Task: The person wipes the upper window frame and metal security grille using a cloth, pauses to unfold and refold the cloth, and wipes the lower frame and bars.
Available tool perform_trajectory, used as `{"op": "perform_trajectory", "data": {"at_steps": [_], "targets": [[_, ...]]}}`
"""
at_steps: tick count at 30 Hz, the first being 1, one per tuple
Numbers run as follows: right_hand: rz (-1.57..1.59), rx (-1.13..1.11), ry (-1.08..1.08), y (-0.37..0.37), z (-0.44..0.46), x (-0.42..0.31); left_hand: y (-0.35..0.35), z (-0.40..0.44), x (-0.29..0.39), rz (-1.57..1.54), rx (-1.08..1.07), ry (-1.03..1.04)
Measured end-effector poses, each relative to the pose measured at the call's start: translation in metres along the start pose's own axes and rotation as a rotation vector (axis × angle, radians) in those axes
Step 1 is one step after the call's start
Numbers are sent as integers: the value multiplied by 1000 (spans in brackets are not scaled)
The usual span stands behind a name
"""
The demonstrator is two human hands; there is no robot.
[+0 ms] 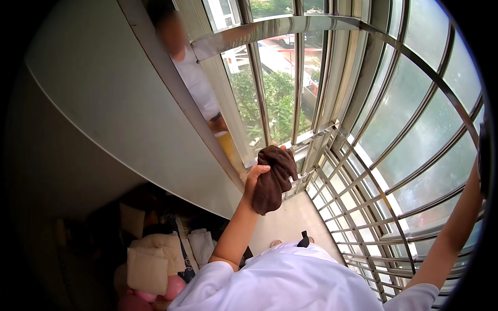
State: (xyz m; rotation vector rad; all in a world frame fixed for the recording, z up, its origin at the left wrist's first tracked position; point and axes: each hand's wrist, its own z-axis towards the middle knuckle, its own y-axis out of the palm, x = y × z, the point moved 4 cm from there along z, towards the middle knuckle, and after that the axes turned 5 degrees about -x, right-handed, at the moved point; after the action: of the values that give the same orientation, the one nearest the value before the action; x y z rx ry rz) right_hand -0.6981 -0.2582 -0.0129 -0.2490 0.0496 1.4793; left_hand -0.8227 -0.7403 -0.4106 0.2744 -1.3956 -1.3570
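Two big things are seen first: a wide grey panel (140, 119) in the left part of the frame, and a cage of shiny metal bars (384, 195) all down the right. Green bushes (241, 90) can be seen past the bars at the top middle. At the bottom, a white shirt (290, 280) is worn by the person. In the lower left, cream cushions (148, 269) are piled up in a dark spot, with pink round things (175, 286) under them. A bit of pale floor (280, 223) is shown near the middle.

The right arm (456, 228) is stretched up along the right side. The right hand cannot be made out well in the dark edge, so its grip, and anything in it, cannot be told.

A soft brown cloth (272, 179) is held just below the middle of the frame by the left hand (254, 179). It is bunched and squeezed, with the thumb pressed on the front.

The step in hand looks to be just this: the cloth is held up in front of the bars. For the next move, a snug grip and a slow arm would be called for, so that no fold is snagged.
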Motion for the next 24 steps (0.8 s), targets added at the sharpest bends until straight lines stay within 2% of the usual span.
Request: {"op": "perform_trajectory", "data": {"at_steps": [1, 2, 3, 4, 6, 7, 10, 11, 12, 13, 15, 16, 17, 19, 20, 23, 24], "targets": [[-358, 136, -180, -8, -8, -27, 0, 2, -1, -26, 47, -18], [-26, 112, -127, -14, -37, -41, -1, 3, -3, -52, 92, -36], [305, 86, -69, -17, -90, -95, -5, 4, -5, -57, 90, -45], [282, 40, -176, -7, -125, -114, -12, 4, -9, -22, 107, -64], [489, -343, 15, 32, -221, -141, -12, 8, -12, 9, 118, -89], [610, -650, -17, 51, -261, -175, -2, 9, -12, 44, 94, -118], [792, -1024, 118, 94, -368, -212, 16, 9, -16, 130, 73, -148], [861, -1073, 155, 102, -385, -218, 18, 11, -17, 184, 77, -135], [904, -1003, 162, 112, -397, -219, 14, 12, -15, 321, 14, -178], [910, -1007, 165, 119, -403, -216, 15, 9, -12, 324, 21, -178], [854, -851, 115, 130, -398, -209, 21, 2, -8, 737, -1, -205], [896, -753, 233, 132, -389, -207, 16, 1, -7, 794, -12, -117], [951, -801, 281, 138, -385, -202, 17, -3, -6, 801, 4, -111], [1323, -871, 601, 157, -389, -200, 20, -13, -8, 598, 138, -276], [1474, -1007, 818, 160, -392, -196, 21, -14, -12, 616, 190, -212], [1563, -958, 681, 173, -398, -191, 11, -14, -25, 694, 290, -287], [1599, -951, 715, 177, -400, -189, 9, -12, -25, 808, 295, -332]]}}
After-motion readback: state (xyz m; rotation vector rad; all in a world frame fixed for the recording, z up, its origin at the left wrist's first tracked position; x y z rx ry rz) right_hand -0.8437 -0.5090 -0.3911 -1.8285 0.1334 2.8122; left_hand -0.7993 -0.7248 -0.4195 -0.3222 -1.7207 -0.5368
